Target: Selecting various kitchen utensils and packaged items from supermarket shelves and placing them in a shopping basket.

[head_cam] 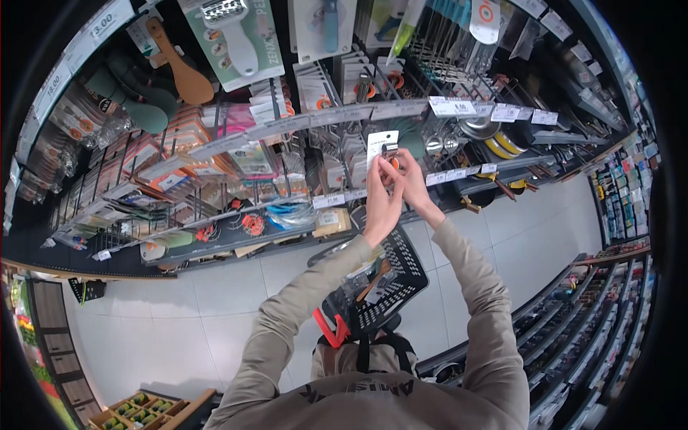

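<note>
Both hands hold up one small carded product (381,142), a white card with a hang hole and a small dark and metallic item on it, before the racks of kitchen tools. My left hand (382,207) grips the card's lower left part. At its right side, my right hand (413,180) has its fingers on the same card; the fingers partly hide the item. Below the hands a black perforated shopping basket (406,263) with a red handle (330,328) stands close to my legs. In it lie a wooden-handled utensil (374,280) and packaged goods.
Hooks with packaged utensils fill the shelving ahead, with price rails (344,115) running across. A peeler in a large pack (236,48) and a wooden spoon (185,75) hang upper left. Yellow-rimmed pans (502,148) are at right. More shelving (580,333) stands lower right, a wooden crate (188,408) lower left.
</note>
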Motion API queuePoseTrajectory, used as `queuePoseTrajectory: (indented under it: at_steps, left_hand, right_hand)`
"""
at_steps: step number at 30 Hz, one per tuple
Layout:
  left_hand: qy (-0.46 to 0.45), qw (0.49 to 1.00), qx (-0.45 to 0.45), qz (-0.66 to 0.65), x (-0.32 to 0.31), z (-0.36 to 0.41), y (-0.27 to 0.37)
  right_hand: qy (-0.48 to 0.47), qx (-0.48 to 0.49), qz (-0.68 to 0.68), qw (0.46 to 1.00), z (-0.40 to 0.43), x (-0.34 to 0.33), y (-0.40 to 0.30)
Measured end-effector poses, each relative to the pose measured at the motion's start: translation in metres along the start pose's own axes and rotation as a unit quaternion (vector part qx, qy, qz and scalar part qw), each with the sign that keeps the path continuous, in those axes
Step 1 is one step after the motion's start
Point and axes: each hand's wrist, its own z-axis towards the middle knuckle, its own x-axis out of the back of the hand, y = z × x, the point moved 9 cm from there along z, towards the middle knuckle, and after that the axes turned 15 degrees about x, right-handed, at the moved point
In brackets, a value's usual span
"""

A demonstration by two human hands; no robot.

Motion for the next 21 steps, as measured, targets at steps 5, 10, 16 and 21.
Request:
queuePoseTrajectory:
  at_steps: [5, 10, 16, 21]
  left_hand:
    - [0.026, 0.996, 0.084, -0.028, -0.016, -0.073, -0.110]
    - [0.044, 0.951, 0.284, 0.117, -0.037, -0.225, -0.290]
    - [0.043, 0.879, 0.414, 0.232, -0.083, -0.354, -0.361]
    - [-0.020, 0.884, 0.388, 0.260, -0.125, -0.339, -0.359]
  right_hand:
    - [-0.035, -0.066, 0.011, 0.997, -0.104, 0.018, 0.073]
    - [-0.193, -0.124, -0.093, 0.969, -0.267, 0.036, 0.166]
    - [-0.390, -0.151, -0.268, 0.868, -0.395, 0.060, 0.282]
    - [-0.524, -0.075, -0.382, 0.758, -0.459, 0.065, 0.370]
